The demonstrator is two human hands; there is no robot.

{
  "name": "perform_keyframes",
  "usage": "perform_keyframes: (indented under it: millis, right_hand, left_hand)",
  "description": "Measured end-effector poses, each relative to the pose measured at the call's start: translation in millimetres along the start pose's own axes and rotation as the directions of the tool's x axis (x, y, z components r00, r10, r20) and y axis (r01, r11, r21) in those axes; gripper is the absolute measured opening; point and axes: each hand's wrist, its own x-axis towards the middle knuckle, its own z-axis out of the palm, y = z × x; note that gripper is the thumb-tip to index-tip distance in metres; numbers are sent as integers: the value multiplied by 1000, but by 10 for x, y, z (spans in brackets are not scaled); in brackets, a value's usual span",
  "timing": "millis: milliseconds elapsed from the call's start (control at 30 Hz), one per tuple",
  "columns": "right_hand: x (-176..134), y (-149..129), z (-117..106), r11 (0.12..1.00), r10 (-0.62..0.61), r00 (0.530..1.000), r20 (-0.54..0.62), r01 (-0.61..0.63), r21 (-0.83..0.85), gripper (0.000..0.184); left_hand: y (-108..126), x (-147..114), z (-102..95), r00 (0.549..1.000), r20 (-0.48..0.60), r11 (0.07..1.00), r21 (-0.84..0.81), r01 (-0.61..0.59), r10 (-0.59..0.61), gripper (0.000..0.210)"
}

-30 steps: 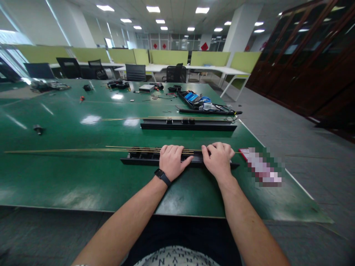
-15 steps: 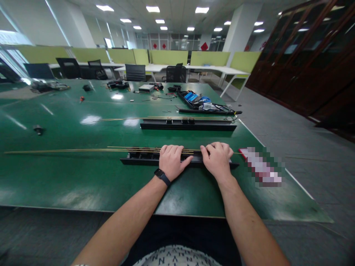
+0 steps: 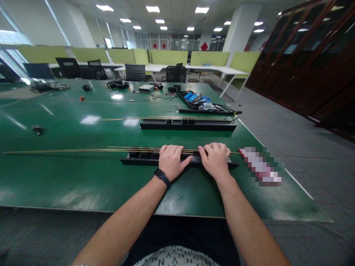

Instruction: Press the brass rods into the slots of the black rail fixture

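A long black rail with black blocks along it lies crosswise on the table. Several thin brass-coloured rods run along its top and stick out far to the left. My left hand lies over the middle of the rail, fingers curled over its far side and thumb on the near side. My right hand is bent over the right part, thumb and fingers closed around the rods there; its fingertips are partly hidden. A rod end shows just right of that hand.
Behind lies a second black rail with rods on it. Farther back are a black tray holding blue items and several loose parts. A blurred red-edged object lies at right, near the edge of the green table.
My right hand has shifted slightly left, and the left tip of the longest rods has moved a little left too. My left hand and the rail look nearly unmoved.
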Motion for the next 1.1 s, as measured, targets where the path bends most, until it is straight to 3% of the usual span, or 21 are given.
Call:
perform_keyframes:
  millis: [333,700,1100]
  right_hand:
    - [13,55,-6,998,62,998,12,-62,-28,43]
    - [-1,14,-4,1000,1,1000,5,-1,0,45]
    - [17,73,-14,998,60,998,5,-60,-15,42]
  left_hand:
    - [-6,1,6,1000,0,1000,-1,-7,7,43]
    - [0,0,3,1000,0,1000,0,-4,4,43]
    - [-4,2,-1,1000,2,1000,-5,-1,1,42]
